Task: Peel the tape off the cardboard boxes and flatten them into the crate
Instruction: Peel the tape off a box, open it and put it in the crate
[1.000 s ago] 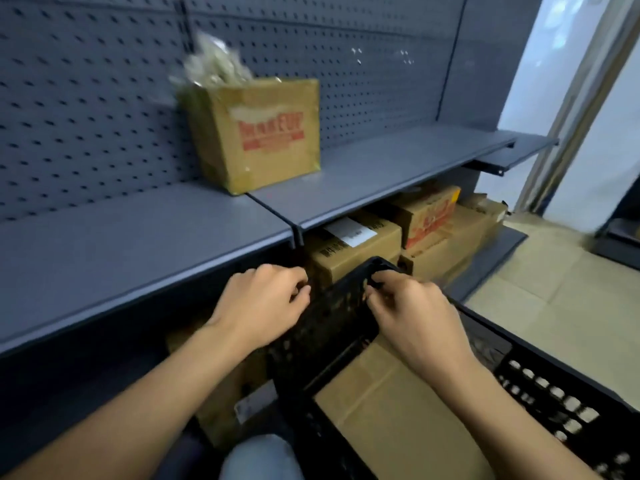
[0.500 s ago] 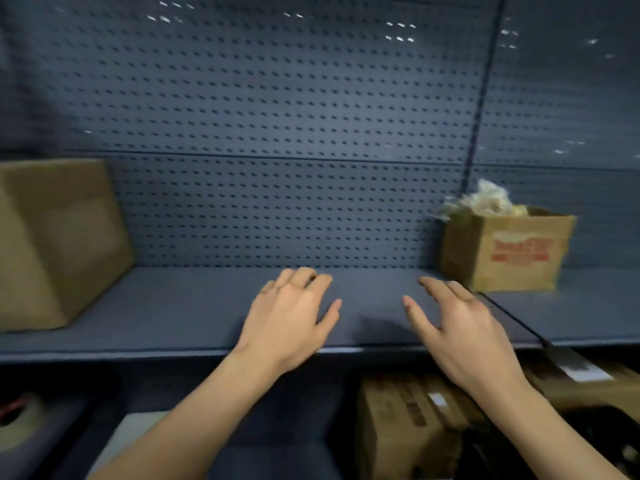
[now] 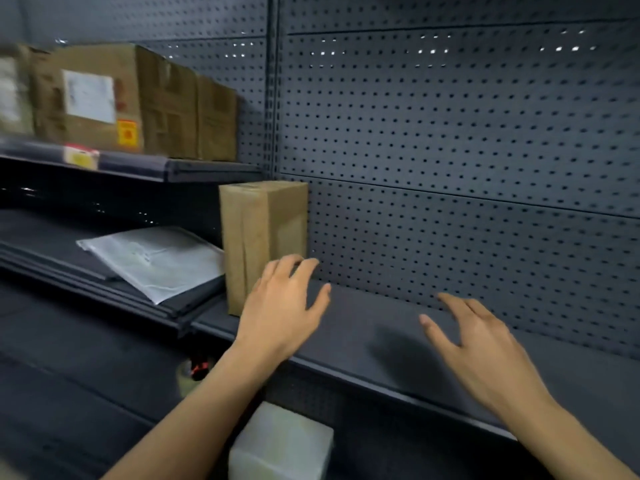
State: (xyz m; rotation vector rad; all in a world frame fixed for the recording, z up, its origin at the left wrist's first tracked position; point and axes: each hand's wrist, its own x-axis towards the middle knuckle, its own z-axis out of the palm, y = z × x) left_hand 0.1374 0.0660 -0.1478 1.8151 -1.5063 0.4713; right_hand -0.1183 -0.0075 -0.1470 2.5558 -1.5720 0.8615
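Note:
A tall brown cardboard box [image 3: 263, 237] stands upright on the dark grey shelf [image 3: 398, 344], against the pegboard back. My left hand [image 3: 284, 306] hovers with spread fingers just in front of the box's lower right corner; whether the fingertips touch it I cannot tell. My right hand [image 3: 485, 351] is open and empty over the shelf, well to the right of the box. The crate is out of view.
Larger taped cardboard boxes [image 3: 131, 102] sit on an upper shelf at the left. A white plastic mailer [image 3: 156, 261] lies on stacked dark shelf boards left of the box. A pale white box [image 3: 280, 445] is below, and a tape roll [image 3: 188, 377] under the shelf.
My view swung left from the black crate to this shelf section. Both hands let go of the crate's rim, opened, and now reach toward the tall box.

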